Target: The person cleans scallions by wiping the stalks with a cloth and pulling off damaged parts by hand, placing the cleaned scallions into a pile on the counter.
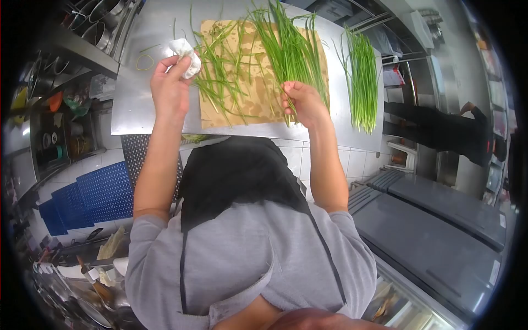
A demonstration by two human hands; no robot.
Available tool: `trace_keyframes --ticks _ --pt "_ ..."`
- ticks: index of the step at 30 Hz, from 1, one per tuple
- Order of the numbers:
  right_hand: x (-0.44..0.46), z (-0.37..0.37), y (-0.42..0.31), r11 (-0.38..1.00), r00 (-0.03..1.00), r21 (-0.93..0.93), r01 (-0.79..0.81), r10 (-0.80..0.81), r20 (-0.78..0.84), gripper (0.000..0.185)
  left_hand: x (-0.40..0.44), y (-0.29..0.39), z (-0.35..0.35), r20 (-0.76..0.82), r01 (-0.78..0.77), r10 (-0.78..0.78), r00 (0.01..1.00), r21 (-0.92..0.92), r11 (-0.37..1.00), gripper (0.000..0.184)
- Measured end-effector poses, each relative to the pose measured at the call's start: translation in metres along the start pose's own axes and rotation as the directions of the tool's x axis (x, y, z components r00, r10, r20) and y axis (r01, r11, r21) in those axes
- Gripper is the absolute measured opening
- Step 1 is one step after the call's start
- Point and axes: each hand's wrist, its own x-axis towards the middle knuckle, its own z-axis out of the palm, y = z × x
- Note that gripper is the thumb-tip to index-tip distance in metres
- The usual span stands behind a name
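My left hand [171, 91] is closed on a crumpled white paper towel or cloth [187, 55], held above the left edge of a damp-spotted brown paper sheet [258, 66]. My right hand [307, 104] pinches the lower end of some green chives [292, 55], at the near side of a thick bunch on the paper's right half. Exactly how many stalks are between the fingers is hidden. Looser, scattered chive leaves [223, 66] lie on the paper's left half, between my hands. A second neat bunch of chives [362, 82] rests on the metal table to the right.
The steel table [129, 110] has a yellow rubber band [145, 62] at its left. Pots [98, 36] stand on a shelf at upper left. Grey lidded bins [429, 242] are behind me at right. A person in dark clothes [456, 129] stands at far right.
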Motion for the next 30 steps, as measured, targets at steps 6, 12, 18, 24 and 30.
trace_keyframes --ticks 6,12,18,24,30 --pt "-0.005 -0.007 -0.002 0.994 0.993 0.071 -0.079 0.084 -0.077 0.018 -0.003 0.003 -0.008 -0.027 0.014 -0.014 1.0 0.005 1.0 0.022" --pt "-0.01 -0.012 0.0 0.996 0.994 0.051 -0.07 0.075 -0.085 0.023 -0.006 0.004 -0.01 -0.041 0.008 -0.008 0.999 -0.014 1.0 0.026" --pt "-0.016 -0.01 -0.001 0.999 0.997 -0.046 -0.022 0.019 -0.072 0.032 -0.005 0.0 -0.018 -0.03 0.027 -0.027 0.999 0.014 1.0 0.022" --pt "-0.029 -0.007 -0.012 1.0 0.999 0.028 -0.002 0.003 -0.036 0.029 -0.007 0.001 -0.016 -0.018 0.026 -0.026 1.0 0.007 1.0 0.023" --pt "-0.025 -0.008 0.001 0.996 0.996 -0.018 -0.086 0.085 -0.024 0.037 -0.01 0.0 -0.013 0.003 0.03 -0.03 1.0 0.014 0.999 0.025"
